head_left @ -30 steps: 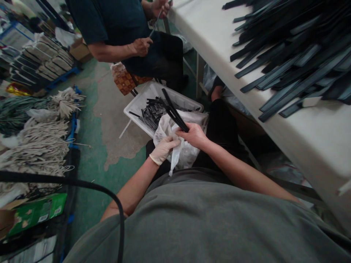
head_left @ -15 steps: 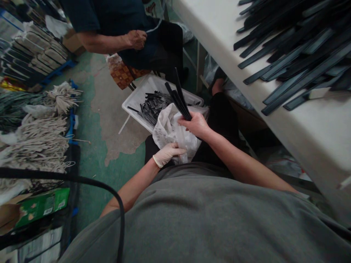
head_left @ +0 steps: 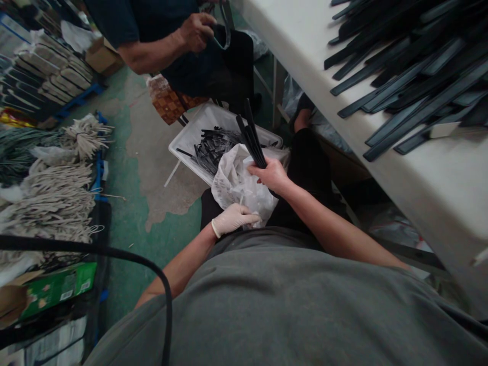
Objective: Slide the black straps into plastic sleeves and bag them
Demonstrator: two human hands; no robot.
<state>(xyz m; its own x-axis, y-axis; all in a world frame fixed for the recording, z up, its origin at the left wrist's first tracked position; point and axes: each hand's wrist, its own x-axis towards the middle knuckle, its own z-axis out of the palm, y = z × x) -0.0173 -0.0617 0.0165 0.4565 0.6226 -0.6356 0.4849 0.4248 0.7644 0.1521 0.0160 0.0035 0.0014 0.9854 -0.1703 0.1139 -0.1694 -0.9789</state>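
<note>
Left hand [head_left: 233, 219] farther from right hand [head_left: 275, 174]

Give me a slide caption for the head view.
Black strips in the right hand's grip, gloved left hand at a white bag, white bin beyond.

Workshop or sm. factory: table [head_left: 438, 188] w/ heaped blk strips [head_left: 412, 76] at 2 o'clock, co-worker [head_left: 163, 40] at 11, bundled cords [head_left: 53, 198] at 9, worn grn floor [head_left: 127, 239] at 8.

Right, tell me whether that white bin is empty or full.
Neither: the white bin is partly filled. Black pieces lie heaped inside, bare inner wall showing beside them; the white bag hides part of it.
</note>
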